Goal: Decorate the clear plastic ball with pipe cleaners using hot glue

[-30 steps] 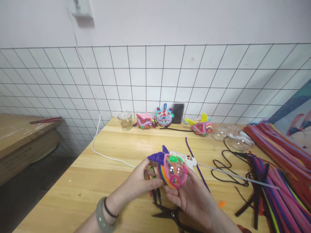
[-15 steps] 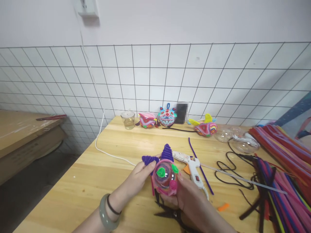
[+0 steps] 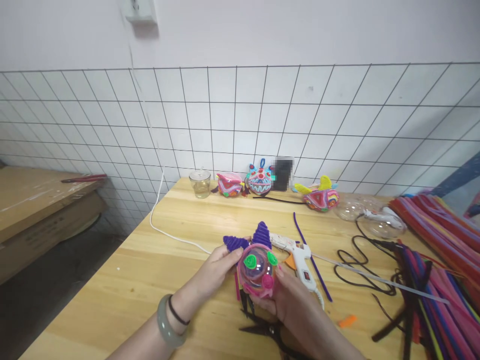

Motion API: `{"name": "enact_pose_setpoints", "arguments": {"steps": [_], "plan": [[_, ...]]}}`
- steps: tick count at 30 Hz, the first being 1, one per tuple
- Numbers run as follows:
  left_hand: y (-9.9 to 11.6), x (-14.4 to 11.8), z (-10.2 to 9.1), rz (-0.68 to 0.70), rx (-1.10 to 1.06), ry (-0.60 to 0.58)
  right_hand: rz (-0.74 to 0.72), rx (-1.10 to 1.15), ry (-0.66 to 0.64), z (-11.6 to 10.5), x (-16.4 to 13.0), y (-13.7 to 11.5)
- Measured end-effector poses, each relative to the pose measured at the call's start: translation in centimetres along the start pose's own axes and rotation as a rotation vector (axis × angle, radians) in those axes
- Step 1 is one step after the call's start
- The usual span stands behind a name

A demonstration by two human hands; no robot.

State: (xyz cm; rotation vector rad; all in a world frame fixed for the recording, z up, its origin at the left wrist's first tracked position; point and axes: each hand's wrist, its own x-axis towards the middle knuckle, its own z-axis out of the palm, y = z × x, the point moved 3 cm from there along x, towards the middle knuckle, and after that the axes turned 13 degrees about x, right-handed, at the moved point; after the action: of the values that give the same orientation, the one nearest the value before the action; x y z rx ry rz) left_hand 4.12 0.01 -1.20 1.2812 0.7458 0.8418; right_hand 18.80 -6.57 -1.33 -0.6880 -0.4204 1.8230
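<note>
Head view shows both hands of the person holding one small craft figure, a clear plastic ball wrapped with pink fuzzy wire, a little above the light wooden table. The figure has two purple coiled horns on top, two green coiled eyes and one pink coil below them. The left hand comes from the left side; its grip is pressed on the left purple horn and the side of the ball, thumb on top. The right hand cups the ball from below and from the right, fingers curled around it, so the figure sits between the two grips, touching both. On the left wrist I count two bands, one grey-green bangle and one thin black cord.

Just under the hands lies one pair of black scissors. Just beside the right hand lies one white glue gun, and one long purple fuzzy wire lies next to it. At the far edge of the table, by the tiled wall, stand three finished colourful figures and one small glass jar. A big heap of coloured fuzzy wires fills the right side of the table.
</note>
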Motion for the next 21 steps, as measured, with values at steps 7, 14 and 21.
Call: {"name": "enact_pose_setpoints", "arguments": {"steps": [7,14,21], "plan": [[-0.2,0.2,0.1,-0.019,-0.032,0.02,-0.026,0.0,0.015,-0.5,0.3,0.5],[0.5,0.0,0.5,-0.067,-0.249,-0.011,-0.103,-0.038,0.001,-0.2,0.2,0.7],[0.7,-0.5,0.7,-0.125,-0.199,-0.123,-0.241,-0.455,0.071,-1.5,0.1,-0.1]]}}
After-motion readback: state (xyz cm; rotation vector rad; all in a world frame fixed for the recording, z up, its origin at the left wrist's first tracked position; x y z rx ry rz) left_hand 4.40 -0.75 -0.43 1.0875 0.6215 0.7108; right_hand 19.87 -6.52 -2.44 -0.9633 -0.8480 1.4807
